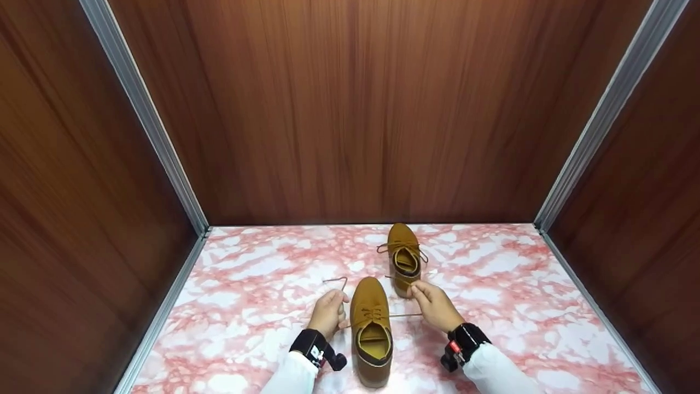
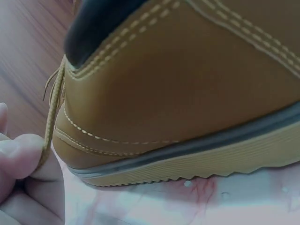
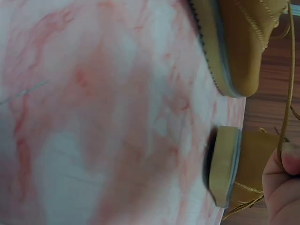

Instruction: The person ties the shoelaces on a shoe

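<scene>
A tan lace-up shoe (image 1: pixel 369 293) stands upright between the two hands, its toe pointing away from me. At its left, my left hand (image 1: pixel 327 313) pinches one end of the shoelace (image 2: pixel 53 103) between thumb and curled fingers. My right hand (image 1: pixel 436 307), to the right of the shoe, pinches the other shoelace end (image 3: pixel 290 84). Both ends run outward from the shoe's eyelets, and loose tips stick out beyond the fingers. The left wrist view shows the shoe's stitched side (image 2: pixel 140 93) close up.
A matching shoe (image 1: pixel 403 241) stands further back, just beyond my right hand, its laces tied in a bow. Both shoes are on a red-and-white marbled surface (image 1: pixel 246 306). Brown wood-grain panels (image 1: pixel 350 109) with metal edge strips (image 1: pixel 158 120) enclose it at the back and sides.
</scene>
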A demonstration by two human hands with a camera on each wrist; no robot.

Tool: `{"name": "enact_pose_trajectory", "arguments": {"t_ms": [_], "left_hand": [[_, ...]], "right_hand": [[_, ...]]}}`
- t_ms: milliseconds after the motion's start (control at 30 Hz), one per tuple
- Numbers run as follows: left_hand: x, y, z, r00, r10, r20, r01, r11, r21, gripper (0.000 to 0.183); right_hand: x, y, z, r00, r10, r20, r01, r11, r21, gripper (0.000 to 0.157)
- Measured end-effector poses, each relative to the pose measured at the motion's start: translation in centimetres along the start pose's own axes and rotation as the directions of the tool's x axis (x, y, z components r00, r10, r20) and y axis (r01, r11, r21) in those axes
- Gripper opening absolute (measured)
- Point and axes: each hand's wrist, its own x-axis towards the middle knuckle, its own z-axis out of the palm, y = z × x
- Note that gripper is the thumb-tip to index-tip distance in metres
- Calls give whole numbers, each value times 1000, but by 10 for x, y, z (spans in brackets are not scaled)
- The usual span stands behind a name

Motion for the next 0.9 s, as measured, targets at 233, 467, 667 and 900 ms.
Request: {"name": "enact_pose_trajectory", "arguments": {"t_ms": [233,467,667,900], "left_hand": [[0,-12,-4,1000,-8,0,8,997,-79,27],[-1,-19,-5,999,-49,-7,48,986,-157,27],[-2,-19,-3,998,-58,-14,55,987,-150,28],[-4,-16,-1,999,-42,-25,39,993,-110,27]], "right_hand": [[-4,3,1,998,54,31,-54,999,-1,23],[-4,3,1,997,70,43,-70,998,-8,23],[-5,2,2,995,91,45,-91,996,-10,23],[-3,1,4,995,87,39,-87,996,2,24]]}}
